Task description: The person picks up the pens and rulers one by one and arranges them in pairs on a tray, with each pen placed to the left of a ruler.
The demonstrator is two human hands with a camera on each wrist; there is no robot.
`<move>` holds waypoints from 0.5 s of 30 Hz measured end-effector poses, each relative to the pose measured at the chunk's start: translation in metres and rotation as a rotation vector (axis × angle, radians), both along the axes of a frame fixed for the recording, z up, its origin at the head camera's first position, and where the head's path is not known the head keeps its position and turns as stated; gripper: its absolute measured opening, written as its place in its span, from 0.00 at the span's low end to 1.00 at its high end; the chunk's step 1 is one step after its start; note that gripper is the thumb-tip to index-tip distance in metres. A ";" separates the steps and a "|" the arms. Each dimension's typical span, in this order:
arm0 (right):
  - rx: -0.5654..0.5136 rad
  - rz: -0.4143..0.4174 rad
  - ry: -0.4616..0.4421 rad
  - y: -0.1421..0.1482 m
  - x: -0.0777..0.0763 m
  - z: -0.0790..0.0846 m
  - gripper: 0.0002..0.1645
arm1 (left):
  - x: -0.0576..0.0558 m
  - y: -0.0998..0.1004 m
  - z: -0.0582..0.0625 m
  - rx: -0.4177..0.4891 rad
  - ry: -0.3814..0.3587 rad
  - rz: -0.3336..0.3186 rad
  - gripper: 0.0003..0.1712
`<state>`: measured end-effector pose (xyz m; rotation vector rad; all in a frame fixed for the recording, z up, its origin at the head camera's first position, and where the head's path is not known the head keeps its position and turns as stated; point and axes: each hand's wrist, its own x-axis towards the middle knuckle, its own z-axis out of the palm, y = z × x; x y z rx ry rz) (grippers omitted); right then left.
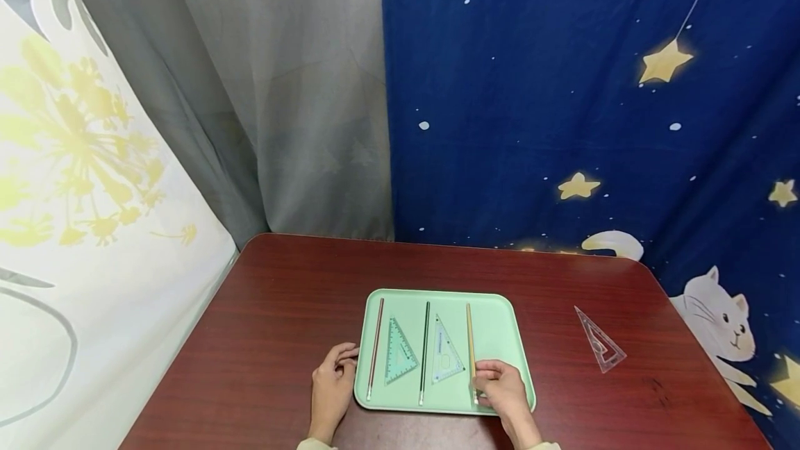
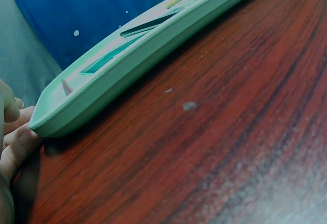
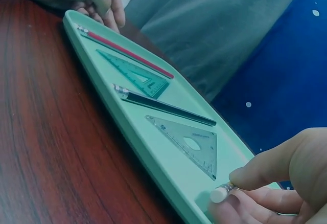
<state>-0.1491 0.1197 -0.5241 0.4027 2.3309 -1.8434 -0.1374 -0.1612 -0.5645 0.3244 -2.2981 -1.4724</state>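
A pale green tray (image 1: 500, 321) lies on the table in front of me. My right hand (image 1: 505, 391) pinches a yellow pencil (image 1: 470, 332) by its eraser end, between thumb and fingers, over the tray's right part. In the right wrist view the white eraser (image 3: 219, 195) pokes out below the thumb. Loosely bent, the fingers of my left hand (image 1: 332, 384) rest against the tray's left side. From left to right, the tray also holds a red pencil (image 1: 375, 349), a green set square (image 1: 395, 356), a black pencil (image 1: 425, 353) and a clear set square (image 1: 442, 360).
Another clear set square (image 1: 591, 335) lies on the dark red wooden table (image 1: 300, 283), to the right of the tray. Behind the table hang a grey curtain (image 1: 319, 89) and a blue one with stars (image 1: 531, 89); a white patterned cloth (image 1: 125, 283) hangs at left.
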 end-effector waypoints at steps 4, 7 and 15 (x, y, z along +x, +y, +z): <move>0.082 -0.010 0.025 -0.001 0.002 0.000 0.17 | 0.000 0.000 -0.001 0.004 -0.005 -0.006 0.15; 0.134 -0.014 0.046 -0.002 0.003 0.001 0.15 | 0.000 0.000 0.000 0.012 -0.007 -0.010 0.15; 0.174 -0.020 0.047 -0.003 0.002 0.002 0.15 | 0.000 0.000 0.000 0.013 0.011 -0.004 0.15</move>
